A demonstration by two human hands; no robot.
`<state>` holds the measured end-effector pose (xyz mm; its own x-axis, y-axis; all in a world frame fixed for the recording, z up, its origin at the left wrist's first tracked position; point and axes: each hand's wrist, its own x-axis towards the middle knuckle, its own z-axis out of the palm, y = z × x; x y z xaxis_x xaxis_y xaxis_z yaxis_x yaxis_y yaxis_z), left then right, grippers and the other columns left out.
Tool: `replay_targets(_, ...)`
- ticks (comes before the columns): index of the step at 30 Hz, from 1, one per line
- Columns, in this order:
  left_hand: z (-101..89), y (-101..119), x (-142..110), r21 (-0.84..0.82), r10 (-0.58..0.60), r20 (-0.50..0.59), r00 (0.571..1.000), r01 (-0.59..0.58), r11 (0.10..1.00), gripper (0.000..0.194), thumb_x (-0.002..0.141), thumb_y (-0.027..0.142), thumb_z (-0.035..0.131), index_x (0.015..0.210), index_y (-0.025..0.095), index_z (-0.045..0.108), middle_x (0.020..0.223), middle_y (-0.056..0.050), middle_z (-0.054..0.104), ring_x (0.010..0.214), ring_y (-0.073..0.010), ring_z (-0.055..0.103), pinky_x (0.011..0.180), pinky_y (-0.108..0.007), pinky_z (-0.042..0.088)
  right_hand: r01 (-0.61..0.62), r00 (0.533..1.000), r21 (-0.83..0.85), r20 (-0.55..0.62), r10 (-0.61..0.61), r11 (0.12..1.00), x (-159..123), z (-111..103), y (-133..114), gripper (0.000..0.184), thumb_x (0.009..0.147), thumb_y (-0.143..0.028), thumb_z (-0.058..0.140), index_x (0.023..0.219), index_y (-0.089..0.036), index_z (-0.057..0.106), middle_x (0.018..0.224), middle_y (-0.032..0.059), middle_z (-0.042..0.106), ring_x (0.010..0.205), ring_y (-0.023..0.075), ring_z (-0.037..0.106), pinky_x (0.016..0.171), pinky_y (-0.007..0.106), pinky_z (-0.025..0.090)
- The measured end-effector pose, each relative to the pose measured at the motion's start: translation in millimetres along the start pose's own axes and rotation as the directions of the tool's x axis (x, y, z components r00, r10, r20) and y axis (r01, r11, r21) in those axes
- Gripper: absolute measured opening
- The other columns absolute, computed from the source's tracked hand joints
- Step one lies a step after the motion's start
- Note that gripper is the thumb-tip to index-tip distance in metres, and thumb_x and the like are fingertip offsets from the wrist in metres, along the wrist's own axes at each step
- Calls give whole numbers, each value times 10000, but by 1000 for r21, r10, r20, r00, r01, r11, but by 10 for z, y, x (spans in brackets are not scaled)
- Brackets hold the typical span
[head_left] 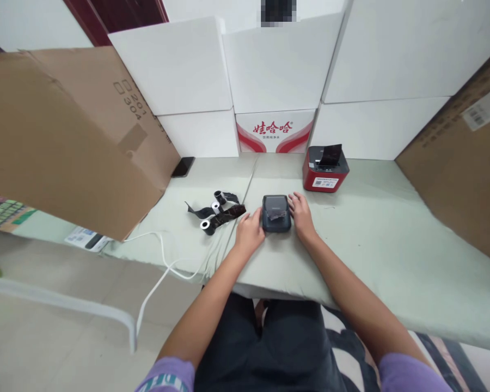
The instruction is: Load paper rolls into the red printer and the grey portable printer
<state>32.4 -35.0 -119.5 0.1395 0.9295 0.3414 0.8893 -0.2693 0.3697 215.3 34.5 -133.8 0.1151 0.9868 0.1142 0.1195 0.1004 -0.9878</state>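
A small dark portable printer [276,223] with a smoky see-through lid sits upright on the cloth, between my two hands. A crinkled dark strip shows at its front. My left hand [250,231] rests at its left side with the fingers loosely bent and touching or nearly touching its edge. Along the right side lies my right hand [302,216], fingers apart and stretched forward. Left of my left hand are small rolls with white cores, among them a front roll [207,227] and a back roll [219,196], with black strips [228,215] unwound from them.
A red and black desktop printer [325,170] with a black strip standing from its top is at the back right. White boxes [277,130] wall the back, cardboard [81,136] the left. A phone [183,166] lies back left; a white cable [163,250] hangs over the front edge.
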Motion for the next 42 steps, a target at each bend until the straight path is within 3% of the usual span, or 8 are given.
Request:
replay_targets(3,13,-3,-5,15,12,1,1000,-12,1000,698,763,35,530,1456,115,509,1195,-125,769,1031,-221,745,1200,-391,420,-96,992,145,-72,107,985,40,-42,-56,557,909,-632,460,1307,-250,532,1443,136,614,1314,230,624,1080,380,522)
replay_targets(7,23,-5,-10,31,12,8,1000,-13,999,682,778,41,520,1457,99,503,1195,-127,769,1044,-222,741,1206,-396,399,-121,987,261,-70,143,958,27,-54,-170,406,893,-553,517,1147,-238,540,1260,130,699,1176,220,698,1049,381,539)
replay_targets(17,-16,16,0,64,-8,10,1000,8,998,648,779,80,542,1427,115,545,1231,-160,722,1191,-280,650,1139,-426,429,-149,977,313,-103,189,938,6,-48,-220,285,889,-480,560,1061,-254,540,1108,84,708,1024,218,739,936,381,588)
replay_targets(35,-46,55,-4,58,-36,13,999,35,998,644,787,74,540,1429,130,555,1210,-174,682,1231,-297,592,1117,-425,432,-121,991,220,-33,131,968,64,-74,-91,359,852,-476,551,1133,-255,532,1157,88,700,1096,234,714,982,405,569)
replay_targets(42,-18,27,-5,36,-37,-29,999,38,999,629,786,64,540,1410,135,585,1189,-164,692,1206,-287,608,1087,-409,456,-24,999,117,51,18,993,127,-112,-13,490,666,-309,635,1148,-242,572,1189,96,677,1133,275,662,1046,491,520)
